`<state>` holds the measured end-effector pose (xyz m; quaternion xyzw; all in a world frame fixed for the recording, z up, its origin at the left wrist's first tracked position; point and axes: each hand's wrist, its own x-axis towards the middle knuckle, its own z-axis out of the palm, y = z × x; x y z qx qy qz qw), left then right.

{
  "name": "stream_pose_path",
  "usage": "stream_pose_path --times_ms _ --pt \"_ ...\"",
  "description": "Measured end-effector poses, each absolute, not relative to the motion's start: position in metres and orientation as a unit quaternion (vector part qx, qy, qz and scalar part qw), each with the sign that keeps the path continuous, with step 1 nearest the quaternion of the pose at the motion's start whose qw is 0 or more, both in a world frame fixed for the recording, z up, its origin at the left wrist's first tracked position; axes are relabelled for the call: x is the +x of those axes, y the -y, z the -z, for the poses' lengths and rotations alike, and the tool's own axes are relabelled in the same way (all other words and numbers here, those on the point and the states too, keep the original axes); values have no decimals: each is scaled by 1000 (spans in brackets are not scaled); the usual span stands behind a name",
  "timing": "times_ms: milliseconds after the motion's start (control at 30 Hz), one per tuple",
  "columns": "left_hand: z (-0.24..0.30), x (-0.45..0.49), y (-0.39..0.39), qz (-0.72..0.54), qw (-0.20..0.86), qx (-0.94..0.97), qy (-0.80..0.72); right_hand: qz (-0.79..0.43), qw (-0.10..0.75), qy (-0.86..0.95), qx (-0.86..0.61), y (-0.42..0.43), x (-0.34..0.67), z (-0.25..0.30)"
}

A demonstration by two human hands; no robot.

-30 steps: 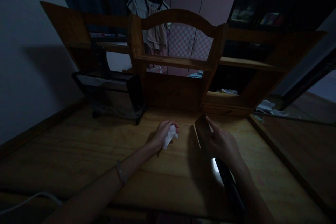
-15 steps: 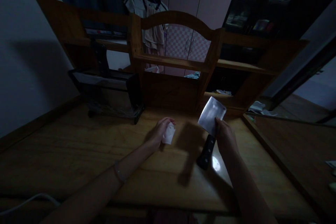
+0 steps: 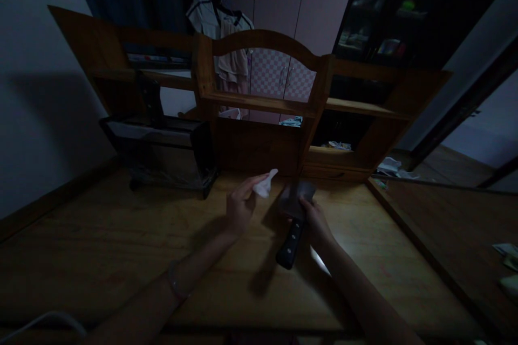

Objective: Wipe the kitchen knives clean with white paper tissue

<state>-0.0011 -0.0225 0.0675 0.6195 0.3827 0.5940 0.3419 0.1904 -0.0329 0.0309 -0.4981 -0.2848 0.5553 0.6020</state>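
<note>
My right hand point(image 3: 318, 221) is closed on the blade of a cleaver point(image 3: 292, 240), near where the blade meets the black riveted handle. The handle points down toward me, and the broad blade looks dark. Pinched in my left hand point(image 3: 242, 204) is a folded white tissue point(image 3: 264, 186), apart from the cleaver and to its left. Behind on the left stands a black knife block point(image 3: 198, 143) with clear sides, another black-handled knife point(image 3: 150, 98) standing in it.
All of this is on or above a wooden desk point(image 3: 162, 237) with a wooden shelf frame point(image 3: 259, 98) along its back. A white cable point(image 3: 52, 315) lies at the lower left. Beyond the desk's right edge, a lower brown surface point(image 3: 445, 226) extends.
The cleaver has moved left and its blade has turned from bright to dark. My left hand has rotated, lifting the tissue so its tip points up and right. The view has shifted slightly.
</note>
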Motion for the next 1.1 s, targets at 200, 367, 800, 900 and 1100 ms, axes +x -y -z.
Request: stream_pose_path --times_ms 200,367,800,900,1100 --pt "-60 19 43 -365 225 888 -169 -533 654 333 -420 40 183 -32" --pt "-56 24 42 -296 194 919 -175 -537 628 326 -460 41 196 -43" --pt "-81 25 61 -248 246 933 -82 -452 697 303 -468 23 230 -43" --pt "-79 25 66 -243 280 925 -77 -416 716 302 -472 21 244 -46" --pt "-53 17 59 -395 463 755 -244 -377 741 269 -487 19 258 -50"
